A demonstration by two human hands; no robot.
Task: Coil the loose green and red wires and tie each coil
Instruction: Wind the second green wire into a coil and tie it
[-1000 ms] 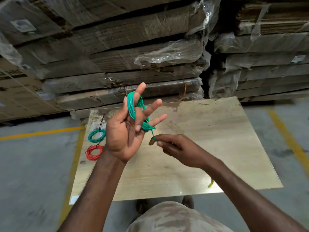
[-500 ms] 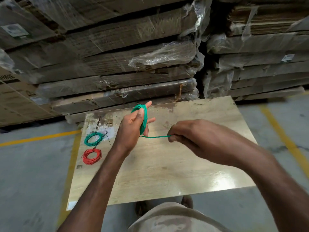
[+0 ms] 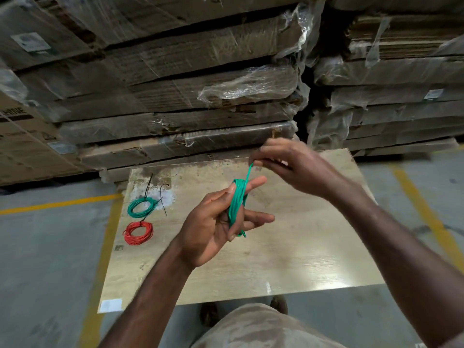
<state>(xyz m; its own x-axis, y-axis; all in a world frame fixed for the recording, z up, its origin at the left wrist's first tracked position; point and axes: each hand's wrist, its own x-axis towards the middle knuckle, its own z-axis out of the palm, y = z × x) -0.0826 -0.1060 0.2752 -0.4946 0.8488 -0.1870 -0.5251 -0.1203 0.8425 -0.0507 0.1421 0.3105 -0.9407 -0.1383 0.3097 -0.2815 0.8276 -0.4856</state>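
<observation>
Far to my left I see a grey floor [image 3: 45,259] with a yellow line [image 3: 57,203] painted on it. Next comes a big pale board [image 3: 288,259] lying flat on that floor. Behind it, stacks of flat cardboard boxes [image 3: 175,71] wrapped in clear plastic rise up like a wall.

On the left part of the board sit two small wire rings. The green coil [image 3: 140,207] is farther from me, and a thin black tie [image 3: 150,183] sticks up from it. The red coil [image 3: 138,232] lies just beside it, nearer to me — it has a small dark tie at its top too. A second black tie [image 3: 163,199] lies curled on the board, right next to the green coil.

Then comes the left hand [image 3: 216,229], held up over the middle of the board. A bunch of green wire [image 3: 237,207] is looped around its fingers, and the thumb presses on the loops, so this hand is holding the bunch. The other fingers are spread out.

One strand goes up from the bunch to the right hand [image 3: 291,169]. That hand is a bit blurry — its fingertips are pinched shut on the end of the strand, higher and farther away than the left hand
</observation>
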